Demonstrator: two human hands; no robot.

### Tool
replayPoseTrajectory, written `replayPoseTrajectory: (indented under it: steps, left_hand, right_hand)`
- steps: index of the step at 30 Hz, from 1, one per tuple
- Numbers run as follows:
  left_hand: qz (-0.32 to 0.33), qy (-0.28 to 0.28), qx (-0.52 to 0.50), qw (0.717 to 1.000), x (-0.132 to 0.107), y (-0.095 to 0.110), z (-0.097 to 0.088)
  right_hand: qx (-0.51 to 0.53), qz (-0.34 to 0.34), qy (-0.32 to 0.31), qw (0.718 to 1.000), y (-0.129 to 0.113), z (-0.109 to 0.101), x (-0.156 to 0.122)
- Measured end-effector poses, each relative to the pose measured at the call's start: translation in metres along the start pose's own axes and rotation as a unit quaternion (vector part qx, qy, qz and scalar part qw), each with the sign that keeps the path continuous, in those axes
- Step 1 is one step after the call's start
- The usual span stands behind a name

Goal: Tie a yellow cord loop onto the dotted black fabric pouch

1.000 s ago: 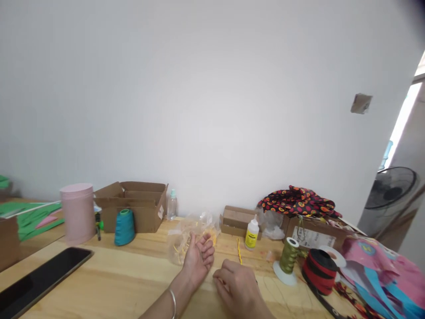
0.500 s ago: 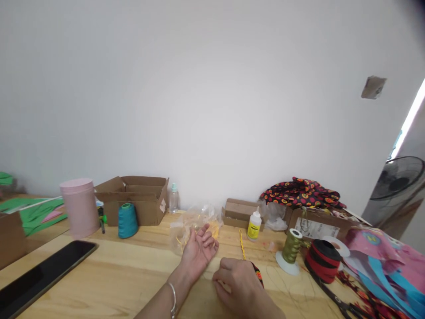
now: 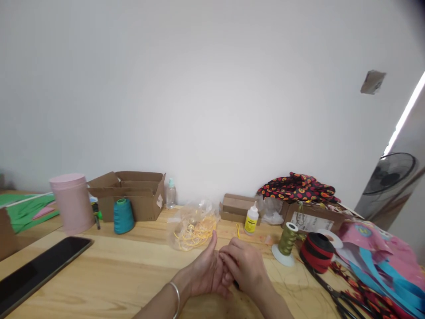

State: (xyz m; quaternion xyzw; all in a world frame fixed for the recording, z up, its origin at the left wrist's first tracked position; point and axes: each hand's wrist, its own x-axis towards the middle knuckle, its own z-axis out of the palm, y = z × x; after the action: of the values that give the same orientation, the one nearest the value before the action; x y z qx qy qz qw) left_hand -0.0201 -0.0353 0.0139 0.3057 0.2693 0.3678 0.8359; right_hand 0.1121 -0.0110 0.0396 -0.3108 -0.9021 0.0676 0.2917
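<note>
My left hand [image 3: 204,272], with a silver bangle on the wrist, rests on the wooden table [image 3: 109,274] with the thumb up and fingers curled toward my right hand [image 3: 244,266]. The two hands touch, fingers closed together over something dark that is mostly hidden under them. A short yellow cord [image 3: 238,230] lies on the table just beyond my right hand. A clear plastic bag of yellow cord [image 3: 194,226] sits right behind my left hand.
A black phone [image 3: 36,270] lies front left. Behind stand a pink canister [image 3: 71,204], a teal thread cone [image 3: 122,216], cardboard boxes [image 3: 133,195], a glue bottle [image 3: 251,219]. To the right are an olive thread spool [image 3: 287,241], red ribbon roll [image 3: 317,252], scissors [image 3: 335,297] and coloured fabric [image 3: 381,261].
My left hand has drawn back from the bag and turned in to meet my right hand. The right hand moved slightly forward and left. The dark patterned strip beside it is now covered.
</note>
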Motion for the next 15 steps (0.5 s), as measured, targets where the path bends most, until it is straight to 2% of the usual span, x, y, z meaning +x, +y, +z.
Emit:
replayPoseTrajectory:
  steps: [5,10,13,15]
  left_hand:
    - [-0.045,-0.018,0.049,0.998,0.002,0.0,-0.005]
    - [-0.087,-0.023,0.113,0.99,0.002,-0.001,-0.007]
    - [-0.122,-0.079,0.134,0.98,-0.001,-0.001,-0.005]
    - [-0.112,-0.126,0.112,0.979,-0.004,0.0,-0.001]
  right_hand:
    - [0.07,0.052,-0.009,0.996,-0.003,-0.002,0.002]
    - [0.131,0.081,0.009,0.988,-0.002,0.0,0.002]
    - [0.173,0.098,0.012,0.98,0.002,0.006,0.002]
    - [0.208,0.111,0.007,0.972,0.004,0.012,0.002]
